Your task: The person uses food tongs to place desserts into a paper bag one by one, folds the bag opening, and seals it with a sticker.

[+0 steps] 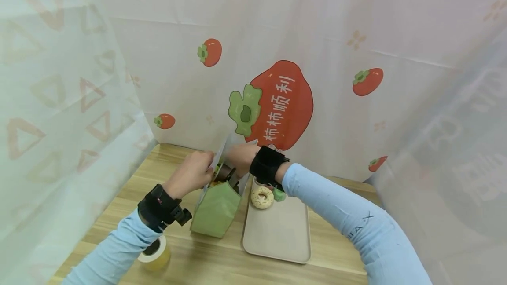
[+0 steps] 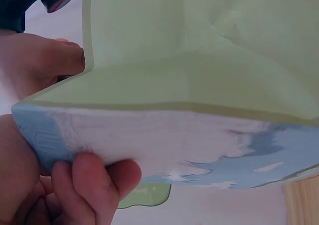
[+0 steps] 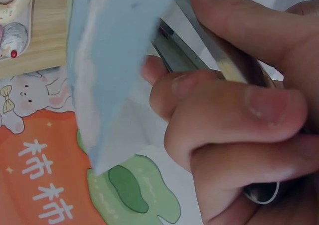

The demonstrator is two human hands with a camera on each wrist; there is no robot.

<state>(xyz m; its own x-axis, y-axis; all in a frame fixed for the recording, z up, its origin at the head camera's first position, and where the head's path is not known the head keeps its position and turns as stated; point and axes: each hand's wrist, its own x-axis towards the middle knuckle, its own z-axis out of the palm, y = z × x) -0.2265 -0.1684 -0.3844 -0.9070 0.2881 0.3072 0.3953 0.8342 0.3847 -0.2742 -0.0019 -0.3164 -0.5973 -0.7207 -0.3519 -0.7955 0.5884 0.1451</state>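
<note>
My left arm slants up from the counter's (image 1: 214,267) near left, its grip (image 1: 192,173) curled and pinching the upper left side of the green bag (image 1: 215,212), which stands nearer the counter's left edge than its right. My right arm crosses from the near right, that grip (image 1: 242,156) angled down at the bag's mouth, fingers wrapped round metal tongs (image 3: 240,61).

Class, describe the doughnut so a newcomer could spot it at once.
On the wooden table, find the beige tray right of the green-sided bag. The doughnut lies near the tray's far left corner. Its pale ring sets it apart from the green item beside it.
</note>
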